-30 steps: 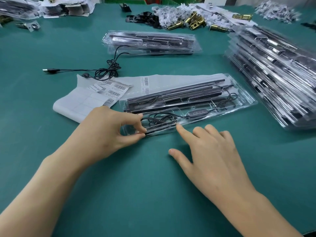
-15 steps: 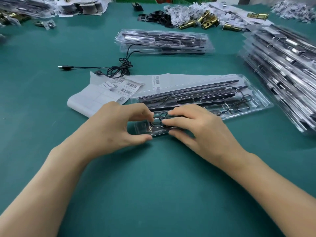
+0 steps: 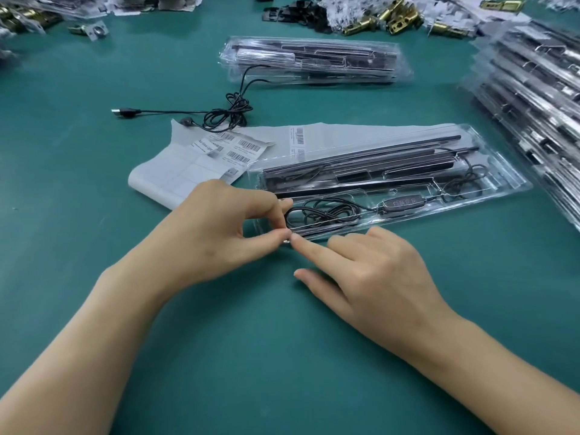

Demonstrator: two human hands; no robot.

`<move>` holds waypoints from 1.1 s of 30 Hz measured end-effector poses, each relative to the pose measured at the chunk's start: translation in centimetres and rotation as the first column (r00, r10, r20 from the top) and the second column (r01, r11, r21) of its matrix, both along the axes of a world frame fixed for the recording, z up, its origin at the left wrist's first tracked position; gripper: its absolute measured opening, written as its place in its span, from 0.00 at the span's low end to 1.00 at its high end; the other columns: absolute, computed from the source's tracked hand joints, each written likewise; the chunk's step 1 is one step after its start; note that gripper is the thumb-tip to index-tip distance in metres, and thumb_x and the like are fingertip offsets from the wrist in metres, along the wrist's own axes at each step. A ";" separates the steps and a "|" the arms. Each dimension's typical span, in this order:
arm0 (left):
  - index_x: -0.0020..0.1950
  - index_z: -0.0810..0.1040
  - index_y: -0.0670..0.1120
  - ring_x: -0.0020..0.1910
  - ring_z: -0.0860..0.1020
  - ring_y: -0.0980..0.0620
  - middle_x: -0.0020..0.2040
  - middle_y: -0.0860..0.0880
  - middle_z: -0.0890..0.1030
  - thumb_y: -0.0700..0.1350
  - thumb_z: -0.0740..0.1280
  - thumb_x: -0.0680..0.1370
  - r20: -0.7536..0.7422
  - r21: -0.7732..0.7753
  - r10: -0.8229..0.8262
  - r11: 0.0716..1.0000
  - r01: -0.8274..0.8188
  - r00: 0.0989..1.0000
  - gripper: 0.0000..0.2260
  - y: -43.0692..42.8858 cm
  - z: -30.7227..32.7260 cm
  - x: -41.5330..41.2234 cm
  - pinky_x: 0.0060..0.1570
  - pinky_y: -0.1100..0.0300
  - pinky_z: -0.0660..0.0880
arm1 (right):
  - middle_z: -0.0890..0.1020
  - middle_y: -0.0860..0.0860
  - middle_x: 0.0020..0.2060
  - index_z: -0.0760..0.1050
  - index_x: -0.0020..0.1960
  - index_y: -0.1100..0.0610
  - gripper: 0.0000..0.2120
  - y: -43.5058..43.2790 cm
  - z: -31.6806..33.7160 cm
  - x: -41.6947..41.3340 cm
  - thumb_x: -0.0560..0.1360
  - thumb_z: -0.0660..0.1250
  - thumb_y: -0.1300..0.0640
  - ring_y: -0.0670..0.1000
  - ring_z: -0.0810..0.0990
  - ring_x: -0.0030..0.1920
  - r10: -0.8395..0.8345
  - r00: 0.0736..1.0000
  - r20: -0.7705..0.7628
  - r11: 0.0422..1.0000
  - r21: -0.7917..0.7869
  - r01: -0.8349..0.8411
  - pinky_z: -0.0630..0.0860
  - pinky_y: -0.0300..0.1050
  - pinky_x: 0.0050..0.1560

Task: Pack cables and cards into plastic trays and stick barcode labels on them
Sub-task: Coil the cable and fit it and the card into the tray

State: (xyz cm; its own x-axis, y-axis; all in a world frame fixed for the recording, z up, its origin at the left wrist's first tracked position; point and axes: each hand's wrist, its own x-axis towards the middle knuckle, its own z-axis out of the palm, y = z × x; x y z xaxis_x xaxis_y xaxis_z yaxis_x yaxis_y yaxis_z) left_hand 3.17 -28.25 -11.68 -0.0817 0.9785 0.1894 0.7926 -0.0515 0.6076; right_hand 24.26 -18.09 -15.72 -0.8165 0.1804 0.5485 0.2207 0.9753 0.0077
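Note:
A clear plastic tray point(image 3: 502, 183) lies on the green table, holding dark strips, a coiled black cable point(image 3: 320, 213) and an inline controller point(image 3: 405, 203). My left hand point(image 3: 219, 233) pinches the tray's near left corner between thumb and forefinger. My right hand point(image 3: 370, 271) lies beside it, its straight forefinger touching the tray's front edge at that same corner. Behind the tray lies a white sheet of barcode labels point(image 3: 201, 164). A loose black USB cable point(image 3: 219, 114) lies further back.
A second packed tray point(image 3: 314, 61) sits at the back. A tall stack of packed trays point(image 3: 533, 105) fills the right side. Brass and black hardware parts point(image 3: 386, 17) are piled along the far edge, with more parts point(image 3: 91, 29) at the far left.
My right hand has drawn back from over the cable compartment to the tray's front edge, now touching with one forefinger. My left hand still pinches the same corner.

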 end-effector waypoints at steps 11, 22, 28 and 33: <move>0.40 0.78 0.52 0.61 0.78 0.69 0.45 0.55 0.88 0.46 0.72 0.77 0.061 0.036 0.022 0.999 -0.024 0.998 0.07 0.1 0.0 0.3 0.29 0.71 0.66 | 0.78 0.47 0.32 0.80 0.67 0.53 0.21 -1.6 0.4 -0.3 0.80 0.60 0.45 0.52 0.78 0.32 -0.150 0.976 0.159 0.986 -0.052 0.160 0.71 0.48 0.32; 0.38 0.77 0.51 0.50 0.76 0.80 0.46 0.47 0.88 0.39 0.74 0.77 0.049 0.042 0.012 0.999 -0.014 0.999 0.11 -0.1 0.4 0.6 0.29 0.79 0.63 | 0.82 0.47 0.37 0.77 0.70 0.54 0.22 -2.7 1.2 -0.8 0.79 0.62 0.47 0.53 0.81 0.35 -0.222 0.930 0.293 0.955 -0.129 0.269 0.63 0.44 0.32; 0.39 0.79 0.45 0.51 0.57 0.74 0.47 0.44 0.88 0.35 0.75 0.76 0.020 0.083 -0.013 0.996 0.012 1.000 0.09 -0.2 0.4 0.7 0.31 0.82 0.63 | 0.80 0.48 0.38 0.75 0.73 0.54 0.24 -3.5 1.5 -0.9 0.80 0.59 0.47 0.53 0.80 0.37 -0.246 0.906 0.344 0.936 -0.160 0.315 0.65 0.45 0.31; 0.39 0.79 0.46 0.49 0.73 0.81 0.47 0.45 0.88 0.37 0.75 0.76 0.011 0.070 -0.022 0.997 0.021 1.000 0.09 -0.2 0.4 0.6 0.32 0.83 0.63 | 0.78 0.48 0.41 0.63 0.81 0.53 0.29 -4.0 1.6 -1.0 0.82 0.53 0.46 0.53 0.78 0.39 -0.291 0.872 0.393 0.930 -0.098 0.355 0.64 0.47 0.34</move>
State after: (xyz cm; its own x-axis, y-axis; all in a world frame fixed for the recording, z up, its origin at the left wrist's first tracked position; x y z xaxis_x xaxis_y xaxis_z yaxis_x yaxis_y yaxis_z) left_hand 3.72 -28.47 -11.30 -0.0635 0.9643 0.2570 0.7837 -0.1113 0.6111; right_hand 23.27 -22.05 -14.11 -0.8330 0.5289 0.1625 0.5357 0.8444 -0.0020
